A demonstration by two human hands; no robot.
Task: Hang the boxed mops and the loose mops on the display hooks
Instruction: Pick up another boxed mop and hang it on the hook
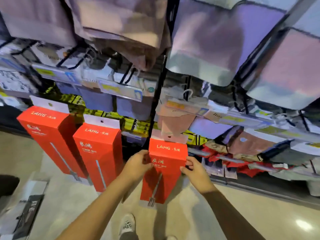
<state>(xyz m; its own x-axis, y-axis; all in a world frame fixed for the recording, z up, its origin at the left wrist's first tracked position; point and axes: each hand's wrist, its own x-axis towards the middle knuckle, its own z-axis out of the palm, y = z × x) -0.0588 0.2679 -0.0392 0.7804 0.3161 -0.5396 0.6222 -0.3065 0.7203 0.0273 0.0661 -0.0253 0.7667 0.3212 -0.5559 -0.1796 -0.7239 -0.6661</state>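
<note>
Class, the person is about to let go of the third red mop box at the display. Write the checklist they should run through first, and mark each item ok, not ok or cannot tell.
1. Left hand grips the left edge of the third red box: ok.
2. Right hand grips its right edge: ok.
3. Hole in the white hang tab is seated on a hook: cannot tell, the hook is not visible.
4. Box hangs straight: cannot tell, the wide-angle view distorts it.
5. Clear of the middle red box: ok, a gap shows between them.
6. Left red box and middle box are already up by their tabs: ok.
</note>
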